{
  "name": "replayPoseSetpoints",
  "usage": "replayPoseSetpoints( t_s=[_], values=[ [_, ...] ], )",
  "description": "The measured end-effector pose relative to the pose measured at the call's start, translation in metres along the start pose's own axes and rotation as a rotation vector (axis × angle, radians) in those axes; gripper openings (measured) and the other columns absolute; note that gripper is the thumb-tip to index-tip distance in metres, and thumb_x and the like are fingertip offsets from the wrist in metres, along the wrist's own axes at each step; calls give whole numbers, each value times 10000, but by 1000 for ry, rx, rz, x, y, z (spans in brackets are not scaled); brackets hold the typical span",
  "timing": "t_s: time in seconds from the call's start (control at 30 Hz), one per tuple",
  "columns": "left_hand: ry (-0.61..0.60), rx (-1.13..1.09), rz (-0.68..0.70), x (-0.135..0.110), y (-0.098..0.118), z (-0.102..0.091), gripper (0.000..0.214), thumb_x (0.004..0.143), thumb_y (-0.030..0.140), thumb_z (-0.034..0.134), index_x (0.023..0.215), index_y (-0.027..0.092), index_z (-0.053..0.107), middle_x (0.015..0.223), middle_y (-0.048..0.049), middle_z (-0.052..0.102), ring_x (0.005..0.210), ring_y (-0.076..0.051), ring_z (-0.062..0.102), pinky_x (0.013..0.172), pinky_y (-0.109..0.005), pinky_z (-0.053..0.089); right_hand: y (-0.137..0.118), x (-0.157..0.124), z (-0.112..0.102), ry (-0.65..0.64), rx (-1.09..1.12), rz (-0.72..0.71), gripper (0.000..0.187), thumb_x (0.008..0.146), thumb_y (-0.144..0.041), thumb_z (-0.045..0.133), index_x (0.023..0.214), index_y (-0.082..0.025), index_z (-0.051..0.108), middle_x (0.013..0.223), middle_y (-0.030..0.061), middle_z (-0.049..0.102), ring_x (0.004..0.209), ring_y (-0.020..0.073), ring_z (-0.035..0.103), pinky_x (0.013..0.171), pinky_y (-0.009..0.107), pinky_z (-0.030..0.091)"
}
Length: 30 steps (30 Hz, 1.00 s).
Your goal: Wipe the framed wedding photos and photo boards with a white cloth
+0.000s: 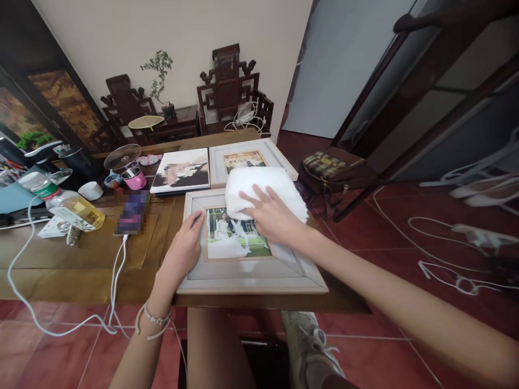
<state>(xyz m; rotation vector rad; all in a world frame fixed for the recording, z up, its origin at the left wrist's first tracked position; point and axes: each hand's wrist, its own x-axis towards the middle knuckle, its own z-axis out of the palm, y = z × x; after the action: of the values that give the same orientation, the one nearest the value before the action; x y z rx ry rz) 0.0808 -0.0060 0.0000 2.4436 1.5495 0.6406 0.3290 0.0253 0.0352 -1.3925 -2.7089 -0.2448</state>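
A framed photo (253,274) with a pale wide border lies face up at the table's front edge. It shows two people in white outdoors. My left hand (184,246) is closed on the frame's left side, its fingers curled along the edge. On the upper right part of the same frame sits a folded white towel (259,181), covering that corner and some of the photo. My right hand (271,213) rests on the towel, palm down with fingers spread.
Behind lie another framed photo (279,154) and a white-covered photo album (182,167). Leftward are a charging phone (133,212), a tilted bottle of yellow liquid (77,210), a pink cup (135,178) and a white cup (91,190). A plaid bag (324,165) sits on a chair.
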Motion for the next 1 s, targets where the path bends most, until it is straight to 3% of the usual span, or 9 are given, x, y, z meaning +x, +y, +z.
replayPoseSetpoints(
  t_s=[0.13, 0.23, 0.33, 0.47, 0.6, 0.77, 0.87, 1.0],
  values=[
    [-7, 12, -22, 2, 2, 0, 650, 810, -24, 320, 1431, 136, 424, 1486, -173, 423, 1399, -267, 399, 1144, -482, 364, -26, -52, -15, -57, 85, -68, 470, 715, 2, 526, 1118, -140, 724, 1437, 151, 512, 1357, 424, 382, 1075, 613, 330],
    [-11, 20, -20, 2, 3, 0, 658, 812, -27, 317, 1436, 154, 416, 1501, -160, 413, 1408, -259, 389, 1150, -479, 356, -47, -102, -29, -7, 223, -159, 496, 658, -25, 537, 1043, -259, 744, 1378, 56, 585, 1298, 380, 479, 1017, 567, 436],
    [-32, 46, -24, 2, 5, -1, 651, 819, -27, 308, 1446, 127, 394, 1539, -165, 363, 1435, -259, 343, 1165, -480, 331, -59, -123, -38, 54, 309, -152, 561, 655, -20, 501, 1063, -336, 721, 1374, -28, 587, 1277, 297, 521, 1020, 489, 473],
    [-38, 97, -13, 1, 6, -1, 601, 858, -4, 295, 1445, 93, 383, 1570, -182, 304, 1464, -272, 279, 1167, -507, 321, -53, -95, -29, -9, 288, -111, 559, 670, -30, 512, 1148, -246, 705, 1411, 51, 553, 1334, 343, 450, 1071, 558, 409],
    [-56, 115, 3, 2, 4, 0, 574, 887, 24, 316, 1449, 121, 388, 1538, -167, 373, 1449, -260, 313, 1161, -500, 343, -22, -39, -7, 54, 157, 3, 537, 718, -40, 543, 1224, -167, 671, 1461, 110, 492, 1390, 363, 356, 1142, 558, 283],
    [-62, 89, 6, 5, 2, -2, 465, 987, 188, 301, 1424, 88, 423, 1518, -189, 393, 1433, -271, 340, 1161, -494, 347, 14, 16, 7, 87, 34, 61, 514, 815, -85, 530, 1321, -150, 595, 1500, 124, 439, 1405, 379, 317, 1118, 601, 266],
    [-57, 69, 0, 5, 1, -2, 462, 987, 189, 296, 1420, 105, 433, 1520, -177, 396, 1432, -259, 346, 1160, -486, 351, 11, 15, 6, 26, 17, -2, 495, 826, -69, 529, 1309, -147, 606, 1511, 142, 417, 1402, 417, 301, 1090, 639, 274],
    [-26, 46, -15, 4, 1, 0, 456, 987, 193, 303, 1419, 145, 440, 1522, -142, 410, 1425, -240, 363, 1160, -470, 357, -17, -34, -7, -35, 121, -85, 451, 791, -45, 543, 1212, -143, 672, 1461, 148, 487, 1392, 408, 329, 1109, 627, 267]
  ],
)
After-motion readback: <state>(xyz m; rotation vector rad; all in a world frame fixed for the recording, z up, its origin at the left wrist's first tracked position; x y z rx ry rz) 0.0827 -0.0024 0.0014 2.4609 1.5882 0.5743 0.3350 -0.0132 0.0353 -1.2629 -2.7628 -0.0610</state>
